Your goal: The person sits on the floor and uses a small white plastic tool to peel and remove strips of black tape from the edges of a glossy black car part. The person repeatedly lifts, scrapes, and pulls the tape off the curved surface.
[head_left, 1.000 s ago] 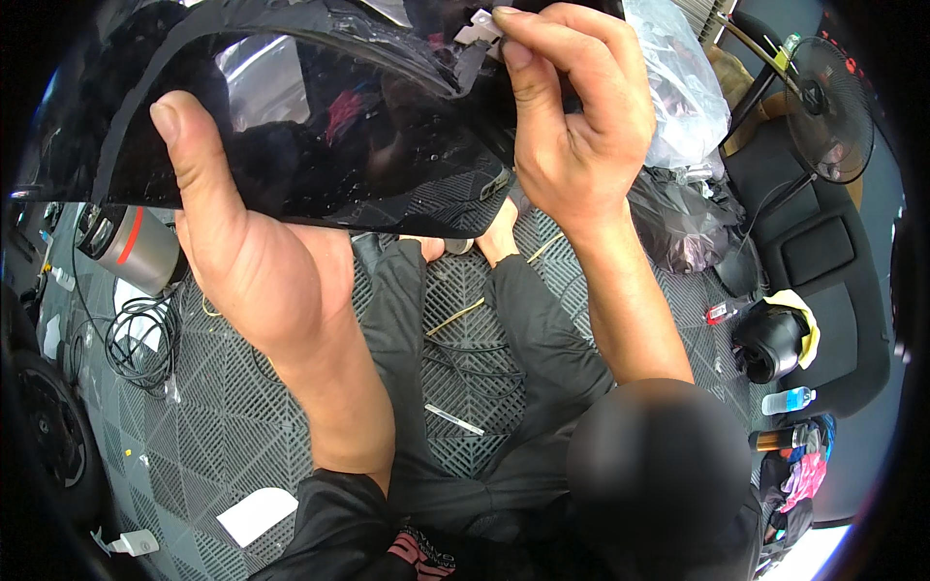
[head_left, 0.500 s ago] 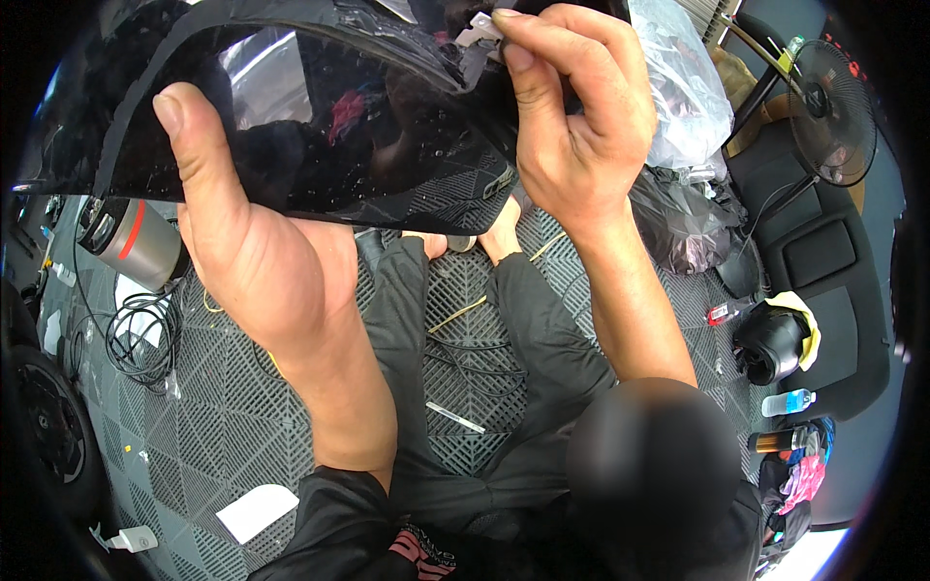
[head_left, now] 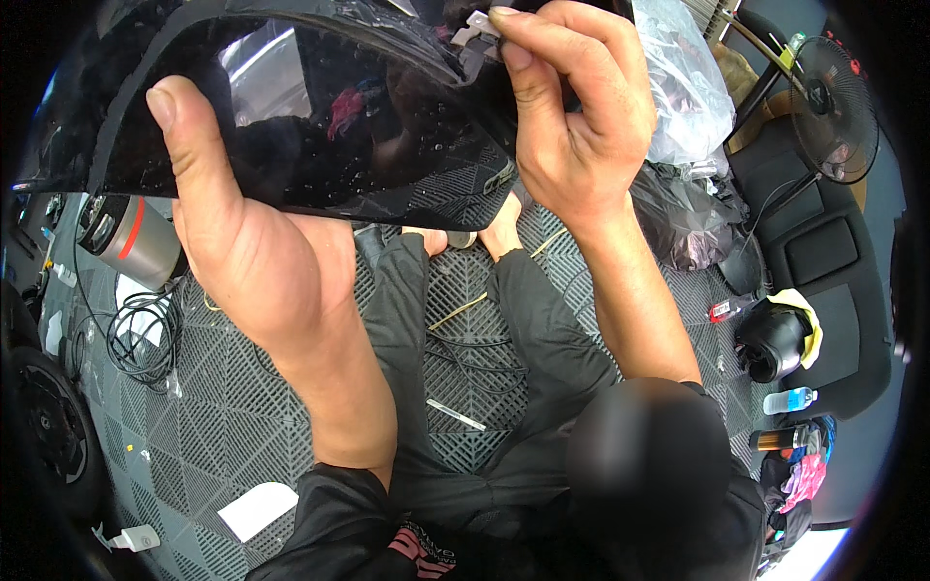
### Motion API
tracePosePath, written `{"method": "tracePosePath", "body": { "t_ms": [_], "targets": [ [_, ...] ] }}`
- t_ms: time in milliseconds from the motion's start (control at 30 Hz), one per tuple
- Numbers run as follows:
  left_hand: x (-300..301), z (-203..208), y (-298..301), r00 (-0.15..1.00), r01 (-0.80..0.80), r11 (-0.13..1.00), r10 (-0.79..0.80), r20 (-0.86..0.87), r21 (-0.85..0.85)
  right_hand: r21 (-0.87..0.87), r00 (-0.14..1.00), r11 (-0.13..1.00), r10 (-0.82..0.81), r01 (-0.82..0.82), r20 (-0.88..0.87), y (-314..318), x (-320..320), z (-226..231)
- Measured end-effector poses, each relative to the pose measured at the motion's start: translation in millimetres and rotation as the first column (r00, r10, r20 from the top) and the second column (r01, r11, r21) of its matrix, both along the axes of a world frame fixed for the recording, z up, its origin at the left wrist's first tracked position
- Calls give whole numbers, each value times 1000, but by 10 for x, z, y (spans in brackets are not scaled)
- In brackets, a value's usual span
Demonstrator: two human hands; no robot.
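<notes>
A glossy black car body panel (head_left: 387,165), dotted with water drops, hangs over my lap and legs. My left hand (head_left: 266,252) grips its lower edge at the left: the thumb lies along the front face, while the fingers are hidden behind the panel. Thumb and forefinger of my right hand (head_left: 586,126) pinch a small flat silver notched piece (head_left: 476,29), like a blade. That piece sits at the curved rim of the panel, where crumpled dark film (head_left: 448,70) bunches up.
Grey grid tiles (head_left: 223,407) make up the floor. Coiled black cable (head_left: 143,334) and a silver canister (head_left: 136,237) lie left. To the right are plastic bags (head_left: 683,82), a fan (head_left: 833,111), a black seat (head_left: 823,252) and a water bottle (head_left: 790,400). A spray bottle (head_left: 131,539) lies at lower left.
The left hand and thumb have shifted slightly left and up along the panel. My right hand keeps its pinch on the silver piece, which has moved very slightly left.
</notes>
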State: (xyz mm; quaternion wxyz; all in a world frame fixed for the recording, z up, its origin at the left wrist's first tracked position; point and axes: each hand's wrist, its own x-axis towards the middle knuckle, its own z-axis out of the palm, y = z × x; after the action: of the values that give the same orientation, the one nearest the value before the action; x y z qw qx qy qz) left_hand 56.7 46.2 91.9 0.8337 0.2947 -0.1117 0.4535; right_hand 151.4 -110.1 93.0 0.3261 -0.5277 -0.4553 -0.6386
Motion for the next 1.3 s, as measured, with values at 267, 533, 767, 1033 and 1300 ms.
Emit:
{"method": "tracePosePath", "body": {
  "t_ms": [267,533,767,1033,1300],
  "targets": [
    [-9,-5,-3,1000,25,1000,-25,9,5,-8,999,999,31,-32,-27,-10,22,-45],
    [2,-11,19,1000,-23,1000,23,1,-13,-21,996,997,74,-75,-39,10,59,-49],
    [-3,1,8,998,57,998,-57,15,18,-227,1000,974,-14,9,-18,-77,-61,-94],
    [-31,44,100,994,92,995,-91,54,-22,-94,783,864,396,-494,-479,-252,-181,-39],
    [37,6,69,995,50,999,-48,91,-16,103,493,680,619,-726,-611,-514,4,-36]
  ]
}}
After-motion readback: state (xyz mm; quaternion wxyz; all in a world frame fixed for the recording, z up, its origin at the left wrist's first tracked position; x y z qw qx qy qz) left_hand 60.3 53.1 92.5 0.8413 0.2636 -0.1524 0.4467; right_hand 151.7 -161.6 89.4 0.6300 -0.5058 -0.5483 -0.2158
